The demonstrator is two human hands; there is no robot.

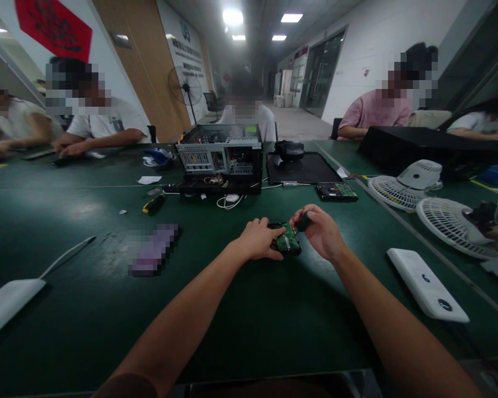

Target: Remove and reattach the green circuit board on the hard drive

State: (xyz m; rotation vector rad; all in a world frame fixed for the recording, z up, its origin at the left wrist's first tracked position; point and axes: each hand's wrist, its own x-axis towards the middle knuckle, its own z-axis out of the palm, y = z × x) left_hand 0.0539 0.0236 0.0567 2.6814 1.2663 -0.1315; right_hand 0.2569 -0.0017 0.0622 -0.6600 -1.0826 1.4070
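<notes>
A small hard drive point(288, 240) with a green circuit board facing up lies on the dark green table point(216, 309) in front of me. My left hand point(258, 239) rests on its left side, fingers curled down onto it. My right hand point(321, 231) is closed round a dark handle, apparently a screwdriver point(304, 222), whose tip points down at the drive's right edge.
An open computer case point(219, 157) stands behind the drive, with a black side panel point(301, 168) and another drive point(337, 191) to its right. A yellow-black screwdriver point(153, 204) lies left. Fan grilles point(452, 224) and a white device point(426, 283) lie right. Other people sit around.
</notes>
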